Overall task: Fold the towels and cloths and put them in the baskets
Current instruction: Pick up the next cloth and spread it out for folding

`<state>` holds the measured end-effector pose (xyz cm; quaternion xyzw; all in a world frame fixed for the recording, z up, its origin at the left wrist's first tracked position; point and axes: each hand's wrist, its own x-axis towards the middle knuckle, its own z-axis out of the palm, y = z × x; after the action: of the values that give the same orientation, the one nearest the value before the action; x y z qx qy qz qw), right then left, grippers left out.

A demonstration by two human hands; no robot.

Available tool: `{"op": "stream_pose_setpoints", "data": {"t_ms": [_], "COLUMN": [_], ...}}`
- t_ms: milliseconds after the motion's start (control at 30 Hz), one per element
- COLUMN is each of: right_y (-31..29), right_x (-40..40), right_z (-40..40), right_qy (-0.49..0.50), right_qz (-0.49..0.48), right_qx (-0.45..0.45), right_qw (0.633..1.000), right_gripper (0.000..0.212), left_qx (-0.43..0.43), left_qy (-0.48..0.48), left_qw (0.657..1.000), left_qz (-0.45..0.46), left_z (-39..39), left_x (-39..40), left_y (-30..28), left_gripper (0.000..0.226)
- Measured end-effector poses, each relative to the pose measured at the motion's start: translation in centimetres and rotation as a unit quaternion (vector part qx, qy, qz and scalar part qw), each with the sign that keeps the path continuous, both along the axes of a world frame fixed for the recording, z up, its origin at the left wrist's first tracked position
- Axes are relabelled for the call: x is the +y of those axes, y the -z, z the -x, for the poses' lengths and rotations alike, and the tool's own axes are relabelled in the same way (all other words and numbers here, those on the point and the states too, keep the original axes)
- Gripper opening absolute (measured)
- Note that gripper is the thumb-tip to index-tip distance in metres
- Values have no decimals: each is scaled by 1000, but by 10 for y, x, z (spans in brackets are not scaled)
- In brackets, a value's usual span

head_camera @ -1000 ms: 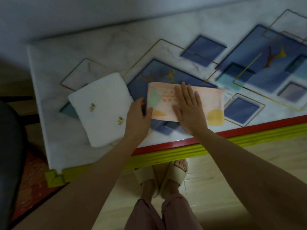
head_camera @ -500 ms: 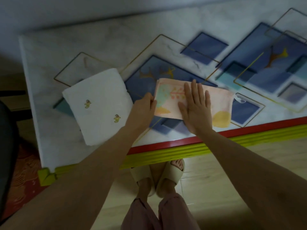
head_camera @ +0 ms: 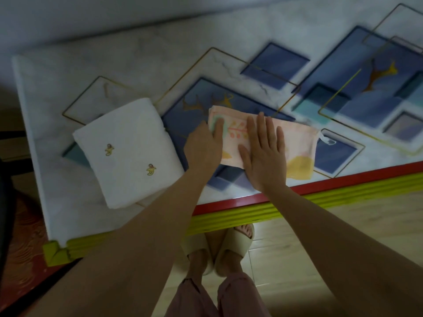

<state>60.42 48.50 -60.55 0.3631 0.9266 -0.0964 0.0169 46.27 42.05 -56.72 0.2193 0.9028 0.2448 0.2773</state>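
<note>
Right hand [head_camera: 263, 154] flat on cloth [head_camera: 295, 143].

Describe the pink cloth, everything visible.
The pink cloth is soft woven fabric, pale peach with green, orange and yellow printed shapes, folded into a flat band lying on the patterned table near its front edge. A small white loop tag sticks out at its right end. The right hand presses flat on its middle; the left hand grips its left end.
</note>
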Motion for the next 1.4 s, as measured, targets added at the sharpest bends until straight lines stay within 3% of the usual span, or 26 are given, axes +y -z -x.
{"op": "stream_pose_setpoints", "data": {"t_ms": [100,200,333,500,567,667,933,1067,1133,1167,1233,1267,1333,1367,1400], "right_y": [-1,-1,1,-1,-1,0,1,-8,-26,-36,-59,-69,-85,-91,-94], "right_x": [1,-3,-16,-14,-15,-16,-18,-8,4,10,22,29,49,58,65], "right_z": [-1,5,23,21,22,22,35,35,25,17,-2,-10,-23,-28,-34], "right_qy": [-2,-13,1,-1,4,7,1,-35,-51,-15,160,276,465,513,531], "right_qz": [-4,-16,-15,21,32,24,-5,63,147,207,288,333,449,495,527], "right_qx": [14,19,28,52,70,59,5,19,83,128,215,260,344,360,359], "right_qw": [1000,1000,1000,998,997,998,1000,997,984,970,919,863,682,602,558], "right_gripper": [59,57,57,57,56,56,57,58,57,54,39,29,18,20,23], "left_qx": [-60,-79,-79,-121,-102,-45,-41,-53,-73,-97,-158,-190,-241,-250,-250], "left_qy": [-23,-16,-27,-84,-65,-15,-8,-26,-30,-38,-65,-75,-71,-51,-24], "left_qw": [990,984,983,975,984,993,987,987,987,985,974,965,949,947,947], "left_qz": [-125,-158,-163,-168,-133,-107,-152,-152,-142,-137,-149,-163,-188,-196,-198], "left_z": [1,11,27,28,29,30,35,37,38,38,37,35,21,11,-1], "left_x": [-1,-10,-21,-21,-19,-19,-24,-22,-20,-19,-14,-10,2,9,16], "left_y": [5,5,6,5,6,6,-3,-22,-36,-44,-61,-69,-83,-88,-88], "left_gripper": [31,22,17,25,22,34,13,24,34,39,49,53,52,47,41]}}
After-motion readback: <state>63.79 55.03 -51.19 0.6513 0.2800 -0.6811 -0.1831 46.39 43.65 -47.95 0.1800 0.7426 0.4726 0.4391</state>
